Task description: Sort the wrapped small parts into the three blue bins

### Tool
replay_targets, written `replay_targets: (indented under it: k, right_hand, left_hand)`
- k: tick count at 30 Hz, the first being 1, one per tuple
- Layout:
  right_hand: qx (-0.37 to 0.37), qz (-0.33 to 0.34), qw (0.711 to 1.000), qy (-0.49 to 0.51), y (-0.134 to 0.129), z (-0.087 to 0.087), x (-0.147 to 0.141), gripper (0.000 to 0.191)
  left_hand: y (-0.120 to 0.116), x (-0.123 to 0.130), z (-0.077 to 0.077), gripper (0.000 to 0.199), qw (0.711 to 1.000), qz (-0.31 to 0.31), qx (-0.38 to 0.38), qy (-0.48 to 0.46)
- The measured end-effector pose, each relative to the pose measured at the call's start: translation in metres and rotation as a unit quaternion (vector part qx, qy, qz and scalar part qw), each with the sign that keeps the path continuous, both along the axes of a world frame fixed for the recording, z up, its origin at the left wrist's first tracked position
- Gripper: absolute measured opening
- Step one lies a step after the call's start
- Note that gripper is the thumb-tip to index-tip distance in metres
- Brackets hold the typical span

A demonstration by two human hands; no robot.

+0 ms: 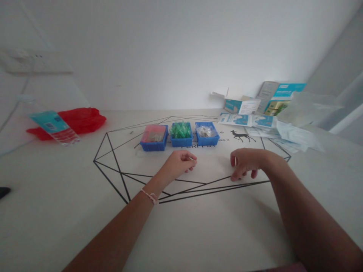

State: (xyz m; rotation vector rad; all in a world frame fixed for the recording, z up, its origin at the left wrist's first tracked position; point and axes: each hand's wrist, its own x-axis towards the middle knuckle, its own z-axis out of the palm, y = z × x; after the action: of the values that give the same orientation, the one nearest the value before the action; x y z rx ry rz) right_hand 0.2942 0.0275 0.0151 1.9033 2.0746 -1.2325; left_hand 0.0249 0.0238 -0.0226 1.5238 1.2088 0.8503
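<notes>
Three small blue bins stand in a row on the white table. The left bin [154, 146] holds pink and greyish pieces, the middle bin [182, 142] holds green pieces, and the right bin [208, 141] holds clear, silvery pieces. My left hand [182, 163], with a pink bracelet at the wrist, hovers in front of the middle bin; its fingers are curled towards the thumb, and anything between them is too small to make out. To the right, my right hand [245, 162] is palm down with bent, spread fingers and nothing visible in them, apart from the bins.
At the left lie a red plastic bag [85, 120] and a blue-and-clear packet [53, 125]. An open carton [241, 105], a blue-white box [279, 96], flat packets [235, 119] and a clear bag [307, 107] are at the back right. A dark object [3, 192] sits at the left edge.
</notes>
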Motion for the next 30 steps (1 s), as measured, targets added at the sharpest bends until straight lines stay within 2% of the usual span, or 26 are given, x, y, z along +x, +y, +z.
replay_targets:
  k: [3,6,10,12,14,16,17,20,24,27,30]
  right_hand:
    - [-0.062,0.0,0.998,-0.011,-0.004,0.003,-0.01,0.028]
    - [-0.042,0.038,0.998,-0.029,-0.006,0.006,-0.021,0.015]
    - [0.003,0.078,0.996,-0.046,-0.005,0.008,-0.022,0.01]
    - [0.047,0.095,0.994,0.017,-0.003,0.007,-0.023,0.007]
    - [0.112,0.098,0.981,0.123,0.0,0.004,-0.027,0.006]
    - [0.168,0.066,0.956,0.233,0.003,0.0,-0.037,0.016]
    - [0.173,0.046,0.945,0.275,0.004,-0.003,-0.044,0.02]
    - [0.163,-0.001,0.92,0.357,0.006,-0.013,-0.063,0.027]
    - [0.156,-0.055,0.904,0.395,0.004,-0.02,-0.074,0.038]
    - [0.104,-0.031,0.907,0.407,0.002,-0.02,-0.073,0.036]
    - [0.092,-0.025,0.911,0.401,0.003,-0.023,-0.072,0.025]
  left_hand:
    - [0.0,0.0,-0.001,0.008,1.0,-0.002,0.003,0.001]
    - [0.001,0.0,-0.001,0.009,1.0,-0.001,0.0,0.001]
    - [0.001,0.0,-0.003,0.011,1.0,0.0,-0.003,-0.002]
    - [0.001,0.0,-0.004,0.013,1.0,-0.008,-0.003,-0.01]
    - [0.0,0.001,-0.003,0.015,0.999,-0.025,-0.007,-0.027]
    - [-0.002,0.002,-0.001,0.016,0.998,-0.044,-0.016,-0.051]
    - [-0.003,0.003,0.0,0.016,0.997,-0.052,-0.021,-0.062]
    - [-0.004,0.003,0.005,0.012,0.995,-0.052,-0.032,-0.072]
    - [-0.005,-0.002,0.01,0.012,0.996,-0.027,-0.055,-0.068]
    - [-0.004,-0.006,0.011,0.017,0.993,-0.011,-0.068,-0.099]
    - [-0.003,-0.008,0.011,0.02,0.988,0.004,-0.081,-0.133]
